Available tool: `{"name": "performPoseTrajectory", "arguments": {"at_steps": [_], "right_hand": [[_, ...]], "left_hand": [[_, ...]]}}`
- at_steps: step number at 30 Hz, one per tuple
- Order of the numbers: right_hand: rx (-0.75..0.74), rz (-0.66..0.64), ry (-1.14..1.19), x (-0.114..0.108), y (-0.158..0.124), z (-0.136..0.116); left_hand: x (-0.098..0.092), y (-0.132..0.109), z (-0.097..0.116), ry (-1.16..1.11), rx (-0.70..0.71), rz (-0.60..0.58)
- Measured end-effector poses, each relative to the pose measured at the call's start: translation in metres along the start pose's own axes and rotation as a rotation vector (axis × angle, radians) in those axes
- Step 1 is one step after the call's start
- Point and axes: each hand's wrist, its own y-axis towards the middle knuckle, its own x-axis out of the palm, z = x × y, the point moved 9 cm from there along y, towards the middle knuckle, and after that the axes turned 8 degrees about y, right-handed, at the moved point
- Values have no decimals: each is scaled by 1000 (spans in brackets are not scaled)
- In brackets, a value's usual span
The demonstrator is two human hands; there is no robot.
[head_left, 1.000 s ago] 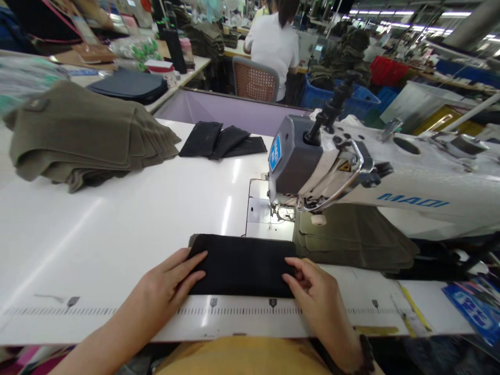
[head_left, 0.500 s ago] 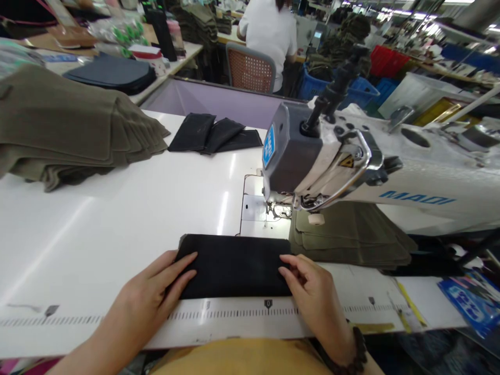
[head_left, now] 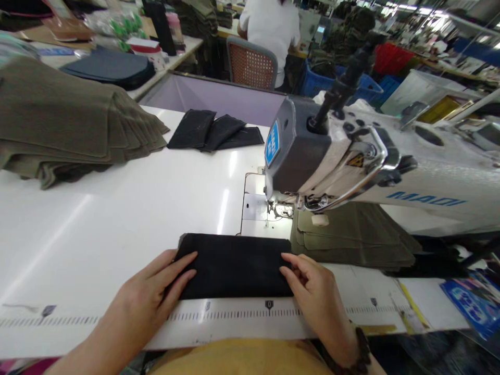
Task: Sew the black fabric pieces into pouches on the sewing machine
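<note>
Left hand (head_left: 156,291) lies flat, fingers spread, on the left end of the black fabric (head_left: 234,263); right hand (head_left: 312,291) curls its fingertips at the right edge, grip unclear. Beyond them a sewing machine (head_left: 332,151) stands on the glossy white table (head_left: 117,219); farther off, a person (head_left: 271,31) sits.

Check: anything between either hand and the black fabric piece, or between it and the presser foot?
Nothing visible: the left hand and right hand touch the black fabric piece at its ends. Only bare needle plate separates it from the presser foot; the olive stack sits to the right.
</note>
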Motion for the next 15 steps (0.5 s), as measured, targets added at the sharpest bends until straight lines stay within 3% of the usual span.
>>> {"name": "performPoseTrajectory", "arguments": {"at_steps": [15], "right_hand": [[7, 15, -14, -1, 0, 0]], "left_hand": [[-13, 8, 13, 50, 70, 84]]}}
